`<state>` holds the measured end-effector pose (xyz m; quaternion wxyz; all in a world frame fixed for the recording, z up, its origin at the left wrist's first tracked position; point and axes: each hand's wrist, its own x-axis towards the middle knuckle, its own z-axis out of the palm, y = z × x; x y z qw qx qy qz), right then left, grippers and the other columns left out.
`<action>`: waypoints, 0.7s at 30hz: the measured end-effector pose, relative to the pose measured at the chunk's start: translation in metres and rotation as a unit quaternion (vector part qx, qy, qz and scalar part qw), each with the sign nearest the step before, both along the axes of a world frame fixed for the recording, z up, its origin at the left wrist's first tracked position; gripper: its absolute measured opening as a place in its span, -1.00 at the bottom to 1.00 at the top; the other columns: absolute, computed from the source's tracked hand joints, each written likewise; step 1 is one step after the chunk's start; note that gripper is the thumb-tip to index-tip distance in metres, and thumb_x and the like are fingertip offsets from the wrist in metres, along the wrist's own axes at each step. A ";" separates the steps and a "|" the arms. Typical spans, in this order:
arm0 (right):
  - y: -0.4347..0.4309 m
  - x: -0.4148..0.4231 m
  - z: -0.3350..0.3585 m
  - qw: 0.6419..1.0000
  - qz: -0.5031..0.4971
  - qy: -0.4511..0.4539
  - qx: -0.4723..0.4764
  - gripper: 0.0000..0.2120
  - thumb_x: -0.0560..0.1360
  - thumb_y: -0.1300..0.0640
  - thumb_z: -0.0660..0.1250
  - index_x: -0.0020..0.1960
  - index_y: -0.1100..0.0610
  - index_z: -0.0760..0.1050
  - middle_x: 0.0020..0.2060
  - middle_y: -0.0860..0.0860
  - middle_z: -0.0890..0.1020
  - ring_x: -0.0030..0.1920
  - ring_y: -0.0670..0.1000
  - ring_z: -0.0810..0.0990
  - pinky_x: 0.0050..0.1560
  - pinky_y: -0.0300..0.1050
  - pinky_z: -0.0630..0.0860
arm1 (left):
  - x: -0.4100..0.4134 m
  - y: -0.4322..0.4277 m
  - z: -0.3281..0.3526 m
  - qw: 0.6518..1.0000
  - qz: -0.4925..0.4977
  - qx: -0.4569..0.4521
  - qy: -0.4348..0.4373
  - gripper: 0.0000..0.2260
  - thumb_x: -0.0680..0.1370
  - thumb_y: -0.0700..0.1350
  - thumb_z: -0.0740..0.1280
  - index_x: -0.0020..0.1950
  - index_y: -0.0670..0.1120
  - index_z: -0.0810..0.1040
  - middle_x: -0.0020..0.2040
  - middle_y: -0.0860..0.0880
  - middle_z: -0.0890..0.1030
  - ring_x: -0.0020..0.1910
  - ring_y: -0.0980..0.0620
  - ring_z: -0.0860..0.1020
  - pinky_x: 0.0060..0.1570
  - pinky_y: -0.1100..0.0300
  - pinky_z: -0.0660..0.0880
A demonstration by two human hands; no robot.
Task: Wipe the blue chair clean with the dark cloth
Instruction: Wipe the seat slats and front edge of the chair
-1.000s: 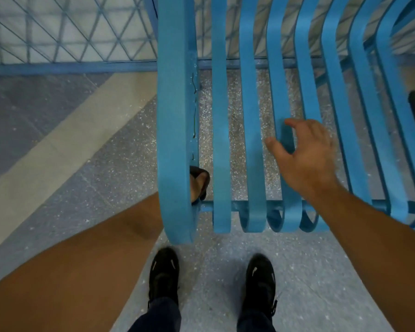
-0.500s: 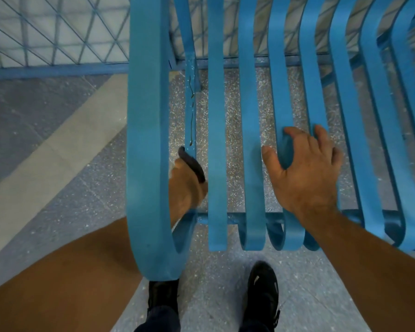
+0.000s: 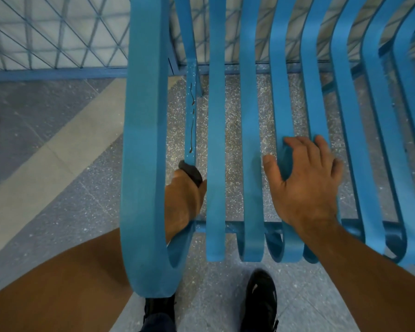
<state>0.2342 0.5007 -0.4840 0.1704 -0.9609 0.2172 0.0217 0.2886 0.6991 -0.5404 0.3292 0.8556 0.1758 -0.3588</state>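
1. Our left hand (image 3: 185, 202) grips the dark cloth (image 3: 191, 172) against a thin slat (image 3: 191, 68) of the blue chair (image 3: 143, 140).
2. Our right hand (image 3: 304, 183) rests spread on the seat slats (image 3: 252, 140), holding nothing.
3. A dark streak (image 3: 191, 111) above the cloth suggests much wiping is left.

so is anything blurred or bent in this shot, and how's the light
Head view: the wide-angle lens bows the slats of the blue chair outward toward the right edge; the right hand is softened by motion blur, the left hand and dark cloth look a little sharper; light is soft and even, no glare.
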 end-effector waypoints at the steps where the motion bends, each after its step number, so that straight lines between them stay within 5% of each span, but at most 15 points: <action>1: 0.000 0.000 0.000 1.000 0.007 0.007 -0.004 -0.44 0.58 -0.29 0.00 0.44 0.02 0.26 0.48 0.04 0.30 0.54 0.09 0.04 0.46 0.36 -0.02 | 0.000 0.002 -0.001 1.000 -0.008 0.016 0.000 -0.46 0.51 0.23 0.22 0.26 -0.18 0.33 0.10 -0.16 0.59 0.07 -0.20 0.58 0.16 -0.07 0.49; 4: -0.002 0.003 -0.001 0.999 0.031 0.016 -0.008 -0.41 0.59 -0.28 -0.07 0.50 0.03 0.18 0.53 0.05 0.19 0.55 0.10 0.00 0.46 0.38 -0.10 | 0.007 -0.003 0.001 1.000 0.025 -0.012 -0.008 -0.37 0.41 0.27 0.17 0.25 -0.20 0.37 0.12 -0.21 0.57 0.08 -0.25 0.56 0.17 -0.15 0.48; 8: -0.006 0.025 0.000 0.999 0.052 0.002 0.007 -0.41 0.61 -0.23 0.01 0.52 0.08 0.17 0.51 0.05 0.23 0.55 0.09 0.04 0.46 0.35 -0.14 | 0.022 -0.018 -0.008 0.985 -0.046 0.045 -0.160 -0.63 0.60 0.04 0.16 0.29 -0.18 0.27 0.19 -0.20 0.48 0.09 -0.24 0.53 0.09 -0.16 0.50; 15: -0.009 0.105 -0.011 1.000 0.008 -0.002 0.020 -0.34 0.58 -0.29 0.00 0.53 0.10 0.13 0.52 0.07 0.19 0.54 0.14 0.06 0.44 0.41 -0.14 | 0.013 -0.014 -0.017 0.980 -0.101 0.070 -0.156 -0.34 0.60 0.12 0.15 0.55 -0.12 -0.08 0.42 -0.21 0.30 0.23 -0.25 0.46 0.17 -0.12 0.42; 21: -0.008 0.113 -0.019 0.999 0.011 0.012 -0.029 -0.36 0.59 -0.29 -0.08 0.53 0.07 0.14 0.55 0.08 0.12 0.53 0.15 0.08 0.45 0.39 -0.19 | 0.040 -0.022 -0.031 0.986 -0.029 0.086 -0.141 -0.60 0.60 0.14 0.11 0.34 -0.07 0.23 0.12 -0.13 0.54 -0.01 -0.19 0.58 -0.03 -0.14 0.56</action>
